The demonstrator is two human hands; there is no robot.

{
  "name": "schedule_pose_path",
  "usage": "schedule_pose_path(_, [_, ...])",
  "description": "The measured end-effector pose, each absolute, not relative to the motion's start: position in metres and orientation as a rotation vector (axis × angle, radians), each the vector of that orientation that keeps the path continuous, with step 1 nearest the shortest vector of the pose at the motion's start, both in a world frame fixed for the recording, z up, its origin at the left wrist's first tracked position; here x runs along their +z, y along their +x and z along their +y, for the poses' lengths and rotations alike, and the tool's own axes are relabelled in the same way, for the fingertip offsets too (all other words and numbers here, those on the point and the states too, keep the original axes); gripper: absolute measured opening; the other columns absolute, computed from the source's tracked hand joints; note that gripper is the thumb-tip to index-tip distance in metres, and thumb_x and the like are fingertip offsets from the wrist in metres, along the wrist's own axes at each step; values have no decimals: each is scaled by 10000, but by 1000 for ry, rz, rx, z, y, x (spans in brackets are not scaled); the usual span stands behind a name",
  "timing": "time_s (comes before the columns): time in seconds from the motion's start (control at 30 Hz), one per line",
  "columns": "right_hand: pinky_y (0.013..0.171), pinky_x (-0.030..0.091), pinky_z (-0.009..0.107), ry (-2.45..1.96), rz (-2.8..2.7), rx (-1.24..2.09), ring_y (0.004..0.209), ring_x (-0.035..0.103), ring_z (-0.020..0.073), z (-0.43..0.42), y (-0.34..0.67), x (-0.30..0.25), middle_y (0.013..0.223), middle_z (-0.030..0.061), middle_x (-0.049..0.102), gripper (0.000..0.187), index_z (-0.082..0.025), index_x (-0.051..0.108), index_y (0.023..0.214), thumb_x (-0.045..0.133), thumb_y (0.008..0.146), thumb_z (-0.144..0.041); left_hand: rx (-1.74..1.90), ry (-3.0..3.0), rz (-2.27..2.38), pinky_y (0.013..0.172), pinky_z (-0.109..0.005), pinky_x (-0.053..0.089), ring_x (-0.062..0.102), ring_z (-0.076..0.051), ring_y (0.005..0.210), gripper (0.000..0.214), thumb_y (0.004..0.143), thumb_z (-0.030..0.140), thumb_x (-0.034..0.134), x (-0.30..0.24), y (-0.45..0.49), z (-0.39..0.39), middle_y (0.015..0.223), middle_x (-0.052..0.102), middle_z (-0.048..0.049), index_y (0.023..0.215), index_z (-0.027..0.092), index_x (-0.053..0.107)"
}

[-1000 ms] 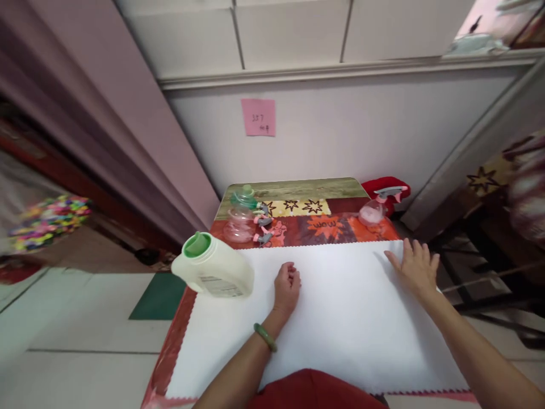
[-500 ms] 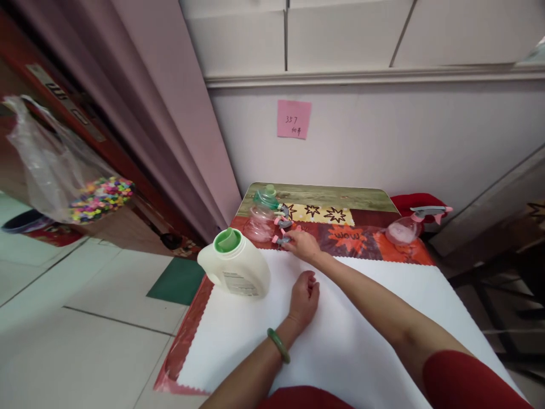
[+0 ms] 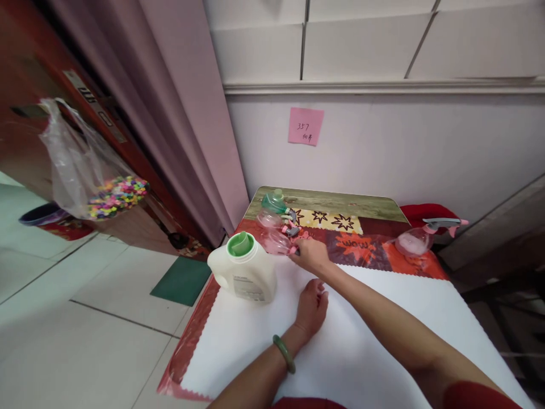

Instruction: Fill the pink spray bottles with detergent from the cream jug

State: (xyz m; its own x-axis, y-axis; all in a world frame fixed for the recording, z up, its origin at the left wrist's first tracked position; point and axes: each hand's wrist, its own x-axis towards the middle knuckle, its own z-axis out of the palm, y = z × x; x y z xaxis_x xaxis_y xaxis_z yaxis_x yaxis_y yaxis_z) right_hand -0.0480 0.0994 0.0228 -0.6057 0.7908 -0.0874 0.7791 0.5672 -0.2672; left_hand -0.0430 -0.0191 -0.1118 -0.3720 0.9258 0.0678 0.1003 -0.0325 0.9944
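My right hand (image 3: 311,253) reaches to the back left of the table, its fingers closed around the grey and pink spray head of a clear pink spray bottle (image 3: 276,242). Its fingertips are partly hidden. Behind that lie another pink spray bottle (image 3: 269,219) and a green spray bottle (image 3: 272,201), close together. My left hand (image 3: 313,305) is curled loosely above the white mat (image 3: 238,341), with nothing visible in it. To its left stands a cream jug (image 3: 251,275) with a green cap (image 3: 240,244).
A spray bottle (image 3: 413,241) with pale liquid stands at the back right of the table. A red stool (image 3: 426,213) is behind it. At the left, a plastic bag (image 3: 76,165) of colourful pieces hangs from the door handle. A pink note (image 3: 305,126) is on the wall.
My right hand has closed further over the near spray bottle's head, and more of that bottle shows. My left hand stays curled. The view has shifted slightly.
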Motion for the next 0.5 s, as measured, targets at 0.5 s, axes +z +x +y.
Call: schedule_pose_path(0.5, [584, 346, 326, -1151, -2799, 57, 619, 636, 225, 59, 189, 77, 655, 16, 727, 87, -294, 719, 698, 666, 738, -238, 1436, 504, 994, 687, -509, 632, 571, -334, 1176, 811, 789, 745, 605, -43, -40, -30, 1361, 482, -167, 1434, 301, 394])
